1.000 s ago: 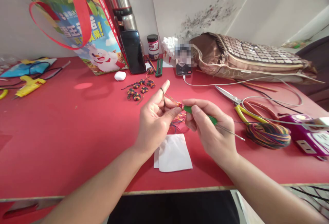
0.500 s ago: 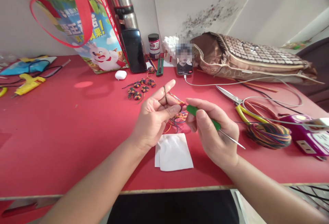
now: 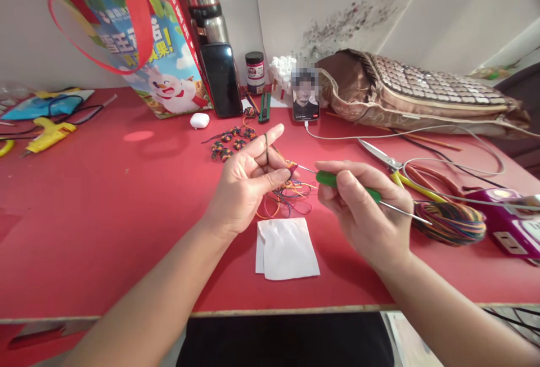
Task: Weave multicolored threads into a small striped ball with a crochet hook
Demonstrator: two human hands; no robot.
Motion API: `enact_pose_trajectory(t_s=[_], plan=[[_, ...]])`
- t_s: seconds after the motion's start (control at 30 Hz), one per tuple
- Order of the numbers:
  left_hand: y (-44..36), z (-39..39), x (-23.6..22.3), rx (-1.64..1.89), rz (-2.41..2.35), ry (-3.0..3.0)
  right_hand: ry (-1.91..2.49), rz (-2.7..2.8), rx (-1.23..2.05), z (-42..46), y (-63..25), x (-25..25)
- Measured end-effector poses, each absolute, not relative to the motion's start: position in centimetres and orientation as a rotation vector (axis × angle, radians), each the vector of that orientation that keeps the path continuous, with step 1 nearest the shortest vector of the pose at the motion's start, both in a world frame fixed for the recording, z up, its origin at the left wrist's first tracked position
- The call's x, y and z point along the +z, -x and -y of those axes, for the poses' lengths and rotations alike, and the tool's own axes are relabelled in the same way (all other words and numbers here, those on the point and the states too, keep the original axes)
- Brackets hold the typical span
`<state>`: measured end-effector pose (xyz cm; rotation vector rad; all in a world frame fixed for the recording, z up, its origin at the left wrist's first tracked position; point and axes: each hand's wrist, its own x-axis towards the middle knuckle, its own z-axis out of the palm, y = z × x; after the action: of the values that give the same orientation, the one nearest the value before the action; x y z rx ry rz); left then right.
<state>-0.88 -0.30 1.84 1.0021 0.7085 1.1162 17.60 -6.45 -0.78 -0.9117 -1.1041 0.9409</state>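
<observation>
- Left hand (image 3: 247,184) pinches a small yarn piece (image 3: 292,169) at its fingertips; a dark strand loops its raised index finger;
- Right hand (image 3: 373,204), apart from the left, grips a green-handled hook (image 3: 327,179), tip at the piece;
- Loose threads (image 3: 311,186) trail between the hands; yarn bundle (image 3: 453,223) right of the right hand

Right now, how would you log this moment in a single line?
left hand: pinching small yarn piece, dark strand around raised finger | right hand: gripping green-handled metal tool | nearby: white sheet
</observation>
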Motion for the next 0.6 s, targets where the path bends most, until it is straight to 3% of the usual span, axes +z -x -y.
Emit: enact_pose_trajectory(t_s=[0.6], plan=[[1.9, -0.2, 1.8, 0.846, -0.491, -0.805, 0.898, 1.063, 1.025, 6.0, -19.9, 0.0]])
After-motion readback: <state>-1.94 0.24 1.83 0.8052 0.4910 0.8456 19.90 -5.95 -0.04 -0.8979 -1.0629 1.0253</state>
